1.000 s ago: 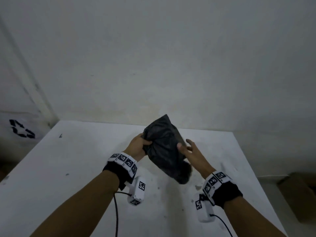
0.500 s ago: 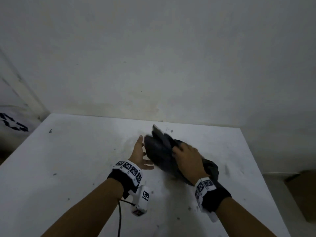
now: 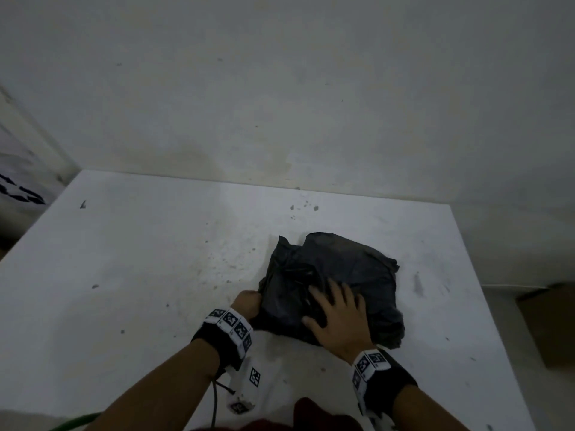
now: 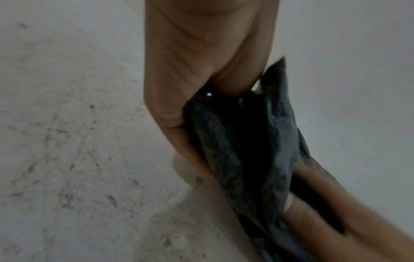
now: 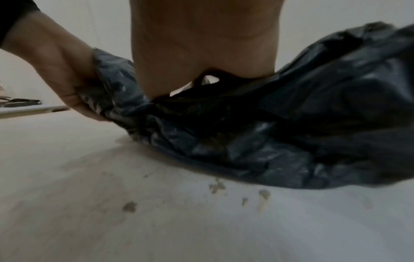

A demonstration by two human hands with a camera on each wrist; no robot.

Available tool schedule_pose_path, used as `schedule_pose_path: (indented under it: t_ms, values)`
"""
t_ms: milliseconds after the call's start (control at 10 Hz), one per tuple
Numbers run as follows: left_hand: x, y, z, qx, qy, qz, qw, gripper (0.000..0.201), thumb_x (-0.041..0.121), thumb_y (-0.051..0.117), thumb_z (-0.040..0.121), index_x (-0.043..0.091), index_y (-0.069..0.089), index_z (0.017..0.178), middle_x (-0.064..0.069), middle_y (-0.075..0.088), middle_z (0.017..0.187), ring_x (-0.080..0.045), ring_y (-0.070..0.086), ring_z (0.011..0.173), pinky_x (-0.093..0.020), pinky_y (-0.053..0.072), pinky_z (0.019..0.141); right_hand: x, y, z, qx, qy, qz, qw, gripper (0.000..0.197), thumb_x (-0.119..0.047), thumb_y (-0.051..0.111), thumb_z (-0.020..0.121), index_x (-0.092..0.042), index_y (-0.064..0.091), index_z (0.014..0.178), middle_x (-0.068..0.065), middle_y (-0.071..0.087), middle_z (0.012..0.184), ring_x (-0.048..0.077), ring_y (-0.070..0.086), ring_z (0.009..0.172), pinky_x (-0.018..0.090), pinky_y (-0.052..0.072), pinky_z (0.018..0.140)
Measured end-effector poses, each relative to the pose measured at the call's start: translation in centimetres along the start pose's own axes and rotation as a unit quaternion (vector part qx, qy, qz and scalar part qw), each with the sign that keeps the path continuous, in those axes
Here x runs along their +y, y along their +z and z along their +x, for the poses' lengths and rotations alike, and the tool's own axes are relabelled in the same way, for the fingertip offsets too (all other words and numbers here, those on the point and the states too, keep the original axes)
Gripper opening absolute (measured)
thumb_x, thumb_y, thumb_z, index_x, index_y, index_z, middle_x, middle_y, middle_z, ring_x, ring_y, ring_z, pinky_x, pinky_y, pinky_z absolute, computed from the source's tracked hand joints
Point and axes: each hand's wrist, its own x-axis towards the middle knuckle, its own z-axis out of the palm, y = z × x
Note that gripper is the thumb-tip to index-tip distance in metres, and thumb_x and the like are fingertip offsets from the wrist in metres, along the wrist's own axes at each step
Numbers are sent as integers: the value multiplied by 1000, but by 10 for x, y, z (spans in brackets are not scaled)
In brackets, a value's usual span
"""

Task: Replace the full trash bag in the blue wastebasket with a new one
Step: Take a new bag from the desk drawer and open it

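On the white table, the left hand pinches the crumpled black bag's edge while the right hand presses flat, fingers spread, so a hard tug could tear the thin film.

white table is carrying everything, its top showing dark specks & scuffs, thickest just left of the left hand & beyond the fingertips. crumpled black trash bag is lying directly on it, between the hands & spreading away from them twd the wall. right hand is lying flat on the bag, left hand gripping its near-left edge.
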Motion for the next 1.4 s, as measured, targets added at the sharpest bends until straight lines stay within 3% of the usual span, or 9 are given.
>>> schedule_pose_path:
  t_ms: [100,200,300,600,800,1000,1100,1200,1400]
  values:
    - [7,-7,-15,-52,18,-84,995,24,20,75,80,22,57,65,4,55,67,-2,58,53,-22,53,67,1,14,-9,-79,-6,-45,996,97,-81,-17,68,-41,16,151,4,17,161,34,22,143,52,22,112]
    - [7,-5,-32,4,62,-181,982,46,41,61,91,3,56,115,-13,63,92,-28,65,81,-36,54,70,0,9,-2,-62,78,-19,995,87,-78,1,82,-30,4,155,3,17,160,35,27,137,47,27,109]
    - [13,0,-48,39,66,-135,988,59,57,49,91,17,37,133,-12,59,113,-32,62,92,-44,57,73,-1,0,8,-81,111,77,988,74,-64,28,95,-26,5,155,6,19,159,36,29,138,43,32,110]
    - [12,35,-59,-55,28,-119,991,115,75,74,45,17,38,138,-7,53,134,-30,55,112,-39,55,72,9,-18,18,-104,121,418,894,65,0,55,90,-13,32,150,13,51,142,19,56,112,28,43,101]
    - [17,30,-48,-29,129,-136,982,97,19,78,78,12,13,150,-22,49,137,-32,57,112,-47,52,87,30,-44,17,-21,176,496,850,58,8,53,90,-10,42,144,5,51,133,16,54,108,17,43,88]
    - [40,23,-53,-2,89,-149,985,57,57,47,92,17,43,131,-7,53,115,-27,58,97,-37,51,80,44,-39,24,67,234,509,826,62,-27,65,90,-11,40,144,11,47,145,26,48,129,36,39,109]
    - [31,34,-63,-94,46,-107,989,32,47,43,97,19,59,96,-5,59,90,-20,55,75,-27,44,61,26,-38,21,32,205,475,855,68,-56,58,86,-21,41,142,8,44,145,27,47,129,33,38,107]
    - [12,49,-56,-100,136,90,981,17,25,53,97,19,61,110,-7,61,121,-24,58,107,-29,49,86,2,-36,15,-22,174,480,859,101,-82,56,66,-28,30,147,5,33,151,26,43,133,38,35,112]
    - [-11,42,-49,-13,236,246,940,47,9,58,85,10,52,132,-13,54,132,-27,52,122,-8,30,86,14,-22,8,72,198,395,894,60,-16,56,92,-17,31,146,13,48,140,29,51,121,26,37,97]
